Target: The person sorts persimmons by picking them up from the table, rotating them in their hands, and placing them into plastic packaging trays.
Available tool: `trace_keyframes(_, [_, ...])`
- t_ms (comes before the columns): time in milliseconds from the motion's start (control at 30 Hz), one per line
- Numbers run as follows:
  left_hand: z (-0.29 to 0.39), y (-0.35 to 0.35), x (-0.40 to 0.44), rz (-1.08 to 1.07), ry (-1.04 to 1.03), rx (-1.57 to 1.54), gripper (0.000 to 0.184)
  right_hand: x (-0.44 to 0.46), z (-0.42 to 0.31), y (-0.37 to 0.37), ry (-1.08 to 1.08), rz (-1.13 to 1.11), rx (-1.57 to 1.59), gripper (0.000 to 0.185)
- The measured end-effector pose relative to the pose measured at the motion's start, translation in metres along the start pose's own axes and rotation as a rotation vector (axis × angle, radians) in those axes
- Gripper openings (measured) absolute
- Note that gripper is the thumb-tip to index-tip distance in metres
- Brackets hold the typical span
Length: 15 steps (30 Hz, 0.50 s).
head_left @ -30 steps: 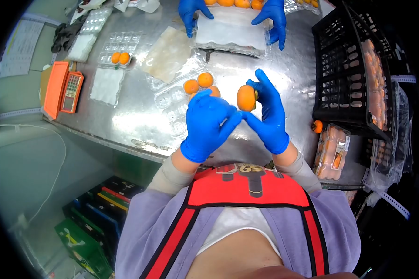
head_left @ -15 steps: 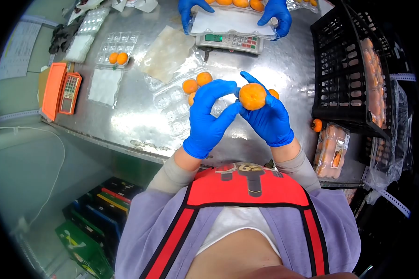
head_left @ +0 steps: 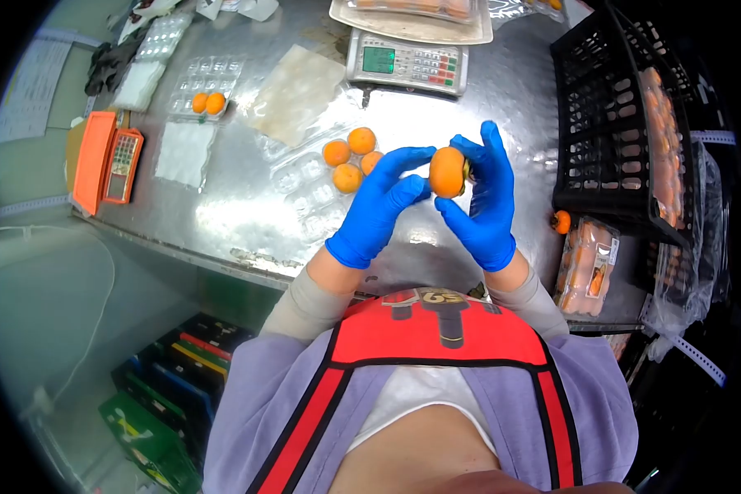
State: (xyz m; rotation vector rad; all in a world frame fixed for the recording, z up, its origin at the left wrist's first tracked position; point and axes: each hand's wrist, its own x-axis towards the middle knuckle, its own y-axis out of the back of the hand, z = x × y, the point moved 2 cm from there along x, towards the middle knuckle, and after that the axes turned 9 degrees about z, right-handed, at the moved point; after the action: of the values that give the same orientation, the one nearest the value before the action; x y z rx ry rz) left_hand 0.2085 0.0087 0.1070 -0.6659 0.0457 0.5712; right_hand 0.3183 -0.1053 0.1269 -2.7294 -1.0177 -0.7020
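Note:
Between my two blue-gloved hands is an orange persimmon [head_left: 447,172], turned on its side with its leafy calyx facing right. My right hand [head_left: 487,202] grips it, thumb below and fingers around the calyx side. The thumb and fingertips of my left hand [head_left: 376,207] close on its left side. Just beyond my left hand, several persimmons [head_left: 347,178] sit at the right end of a clear plastic tray [head_left: 300,188] with moulded cups; my left hand partly hides that end.
A digital scale [head_left: 407,66] at the back bears a packed fruit tray [head_left: 420,8]. On the right stand a black crate [head_left: 601,123], a wrapped pack [head_left: 586,267] and a loose persimmon [head_left: 560,221]. Leftward are another clear tray [head_left: 206,81] and an orange calculator-like device [head_left: 123,166].
The persimmon has turned so its calyx now faces right, and my right hand has rotated upright around it. Another person's gloved hands have left the scale, where the packed tray now rests.

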Motion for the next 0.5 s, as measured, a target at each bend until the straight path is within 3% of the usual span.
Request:
trace_keyframes(167, [-0.001, -0.001, 0.004, -0.106, 0.049, -0.025, 0.057, -0.006, 0.008, 0.001, 0.172, -0.175, -0.168, 0.084])
trace_keyframes(300, [0.009, -0.003, 0.002, -0.063, -0.096, 0.001, 0.066, 0.003, -0.004, -0.001, 0.053, -0.103, -0.100, 0.090])
trace_keyframes(400, [0.013, -0.001, 0.003, -0.052, -0.184, 0.058, 0.074, 0.006, 0.002, 0.002, -0.159, 0.026, 0.036, 0.092])
trace_keyframes(433, [0.013, 0.000, 0.003, -0.039, -0.213, 0.103, 0.078, 0.007, 0.002, 0.002, -0.159, 0.026, 0.035, 0.092])
trace_keyframes(500, [0.014, -0.001, 0.003, -0.020, -0.259, 0.136, 0.079, 0.007, 0.004, 0.003, -0.354, -0.007, 0.137, 0.091])
